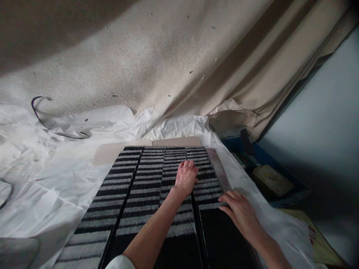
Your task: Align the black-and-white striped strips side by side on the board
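Observation:
Long black panels (179, 250) lie side by side, their far parts covered by rows of fuzzy grey strips (148, 200) with black gaps between them. My left hand (187, 175) is over the seam between the two right-hand columns, its fingers curled down; what they grip, if anything, is hidden. At the outer edge of the rightmost panel, my right hand (239, 211) pinches the end of the nearest grey strip (209, 206) between thumb and fingers. Bare black surface shows below that strip.
White sheeting (61, 194) covers the surface around the panels. Beige boards (176, 142) lie beyond their far edge. A beige cloth (157, 56) hangs at the back. A thin black cord (45, 125) lies left. Blue bin (288, 200) with items stands right.

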`<state>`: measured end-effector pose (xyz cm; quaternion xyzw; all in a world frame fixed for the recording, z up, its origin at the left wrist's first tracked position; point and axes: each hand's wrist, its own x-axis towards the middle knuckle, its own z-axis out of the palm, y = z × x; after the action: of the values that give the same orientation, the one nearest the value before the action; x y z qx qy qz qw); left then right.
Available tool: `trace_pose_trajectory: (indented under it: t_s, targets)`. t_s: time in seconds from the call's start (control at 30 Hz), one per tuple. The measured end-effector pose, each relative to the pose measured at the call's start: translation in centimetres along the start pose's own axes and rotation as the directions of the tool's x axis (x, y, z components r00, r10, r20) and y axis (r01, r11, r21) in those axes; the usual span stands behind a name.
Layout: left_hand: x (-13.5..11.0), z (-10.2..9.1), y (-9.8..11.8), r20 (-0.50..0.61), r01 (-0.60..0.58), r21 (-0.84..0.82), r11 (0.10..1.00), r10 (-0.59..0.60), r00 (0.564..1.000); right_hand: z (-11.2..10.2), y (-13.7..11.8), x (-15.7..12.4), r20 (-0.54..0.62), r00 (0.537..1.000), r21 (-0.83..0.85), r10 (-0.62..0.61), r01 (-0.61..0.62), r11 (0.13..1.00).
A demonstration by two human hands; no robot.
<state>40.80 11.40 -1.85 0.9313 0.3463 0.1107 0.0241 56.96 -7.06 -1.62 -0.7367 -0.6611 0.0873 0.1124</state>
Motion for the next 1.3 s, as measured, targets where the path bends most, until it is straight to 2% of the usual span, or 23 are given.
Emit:
trace_pose_trajectory:
  t_s: [0.17,0.37,0.5,0.57,0.67,0.7,0.8,0.93,1.1,1.17,1.3]
  targets:
    - [-0.5,0.2,0.4,0.039,0.030,-0.068,0.997,-0.027,0.999,-0.2,-0.9,0.2,0.025,0.999,0.007,-0.035,0.035,0.999]
    - [-1.3,0.3,0.6,0.068,0.083,-0.198,0.977,-0.070,0.995,0.3,-1.1,0.1,0.001,1.000,-0.024,-0.008,0.008,1.000]
    - [-1.4,-0.3,0.3,0.089,0.153,-0.314,0.937,-0.131,0.987,0.5,-0.8,0.2,-0.028,1.000,-0.007,-0.005,0.005,1.000]
    - [-1.9,-1.0,0.2,0.061,0.198,-0.350,0.916,-0.189,0.980,0.8,-0.4,0.2,-0.028,1.000,0.010,-0.004,0.004,1.000]
    - [-4.0,-2.1,0.6,-0.060,0.267,-0.427,0.864,-0.322,0.945,1.5,0.5,0.4,-0.033,0.999,0.033,-0.028,0.029,0.999]
    - [-5.0,-2.3,0.9,-0.082,0.262,-0.460,0.849,-0.334,0.939,1.8,0.7,0.5,-0.042,0.998,0.038,-0.040,0.041,0.998]
    - [-8.6,-2.2,2.1,-0.017,0.205,-0.497,0.843,-0.245,0.969,2.2,1.0,0.8,-0.069,0.996,0.036,-0.052,0.055,0.998]
    - [-12.3,-1.3,2.8,0.065,0.215,-0.476,0.853,-0.210,0.976,1.9,1.0,1.0,-0.059,0.996,0.030,-0.061,0.063,0.998]
    - [-13.5,-1.0,0.4,0.039,0.235,-0.418,0.877,-0.242,0.970,1.9,2.3,1.3,-0.024,0.999,0.218,-0.028,0.032,0.976]
    - [-13.3,-1.2,-0.9,0.000,0.247,-0.383,0.890,-0.267,0.964,2.2,2.9,1.6,-0.065,0.998,0.262,0.009,0.008,0.965]
    - [-12.3,-1.4,-3.5,-0.043,0.248,-0.271,0.930,-0.269,0.962,2.5,2.5,2.4,-0.187,0.982,0.216,0.025,0.016,0.976]
